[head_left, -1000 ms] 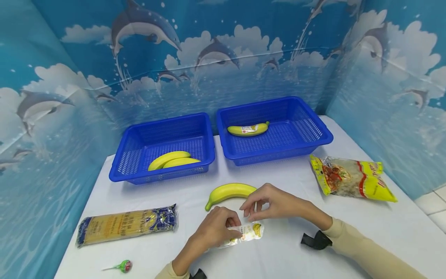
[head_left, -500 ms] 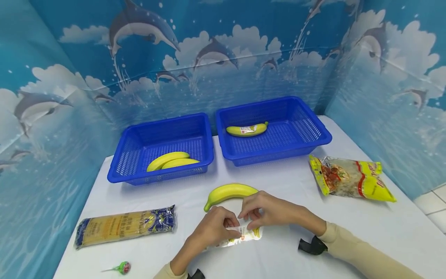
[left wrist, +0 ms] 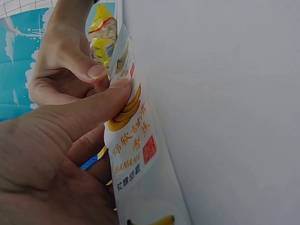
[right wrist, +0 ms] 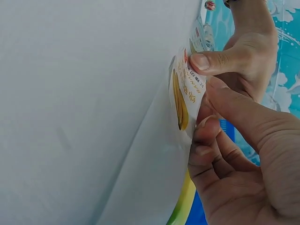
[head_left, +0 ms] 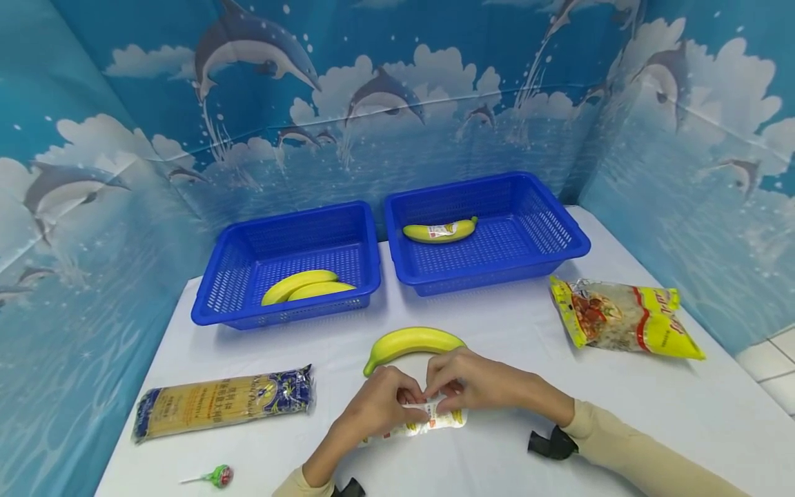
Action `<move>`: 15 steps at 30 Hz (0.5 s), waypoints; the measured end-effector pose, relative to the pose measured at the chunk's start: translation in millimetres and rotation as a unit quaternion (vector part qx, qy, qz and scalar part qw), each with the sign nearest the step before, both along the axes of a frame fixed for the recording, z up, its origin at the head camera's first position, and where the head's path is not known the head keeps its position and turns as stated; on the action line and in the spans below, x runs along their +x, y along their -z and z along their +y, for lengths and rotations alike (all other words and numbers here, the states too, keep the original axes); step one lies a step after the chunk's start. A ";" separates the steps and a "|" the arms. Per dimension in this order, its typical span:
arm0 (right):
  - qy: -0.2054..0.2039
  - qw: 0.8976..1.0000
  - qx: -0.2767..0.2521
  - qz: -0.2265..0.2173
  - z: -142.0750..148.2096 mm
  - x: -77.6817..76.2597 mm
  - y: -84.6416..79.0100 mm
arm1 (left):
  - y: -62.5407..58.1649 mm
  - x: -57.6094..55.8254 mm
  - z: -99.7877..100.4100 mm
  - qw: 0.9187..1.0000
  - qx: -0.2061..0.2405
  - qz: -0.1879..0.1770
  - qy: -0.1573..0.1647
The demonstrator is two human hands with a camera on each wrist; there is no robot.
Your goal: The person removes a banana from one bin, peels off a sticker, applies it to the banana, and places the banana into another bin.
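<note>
A glossy white strip of banana labels (head_left: 447, 419), printed with yellow bananas and the word BANANA, is held up off the tabletop by its upper edge. My left hand (head_left: 377, 402) pinches its middle, the thumb lying across the printed face in the left wrist view. Close beside it, my right hand (head_left: 481, 381) has thumb and fingertips at the same edge, pinching it; the strip (right wrist: 183, 101) hides part of those fingertips in the right wrist view. Just behind both hands lies a loose yellow banana (head_left: 410, 342) with a green stem end, its right end against the right hand's outline.
Two blue baskets stand at the back: the left basket (head_left: 214, 276) contains two bananas (head_left: 304, 281), the right basket (head_left: 580, 243) one labelled banana (head_left: 428, 233). A spaghetti pack (head_left: 223, 404) and a lollipop (head_left: 220, 475) lie left, a yellow food bag (head_left: 621, 317) right.
My right hand has come down and left to the strip beside the left hand, its fingertips closing on the edge. The left hand keeps its pinch; the baskets and packs stay put.
</note>
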State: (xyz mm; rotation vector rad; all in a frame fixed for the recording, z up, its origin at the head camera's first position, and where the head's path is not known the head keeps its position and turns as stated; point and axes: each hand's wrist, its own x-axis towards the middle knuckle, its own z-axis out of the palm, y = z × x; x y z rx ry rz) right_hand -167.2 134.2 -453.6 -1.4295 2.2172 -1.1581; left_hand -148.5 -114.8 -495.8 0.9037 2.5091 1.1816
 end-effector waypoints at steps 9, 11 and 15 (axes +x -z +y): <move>0.003 1.000 0.003 -0.005 -1.0 -1.1 1.6 | -35.2 11.0 8.3 0.998 -0.014 -0.043 -0.035; 0.001 1.000 0.000 -0.006 -1.2 -0.9 2.3 | -35.4 11.5 9.2 0.998 -0.016 -0.046 -0.039; 0.003 1.000 -0.002 -0.003 -1.7 0.6 2.2 | -23.5 8.5 6.6 0.999 -0.004 -0.028 -0.030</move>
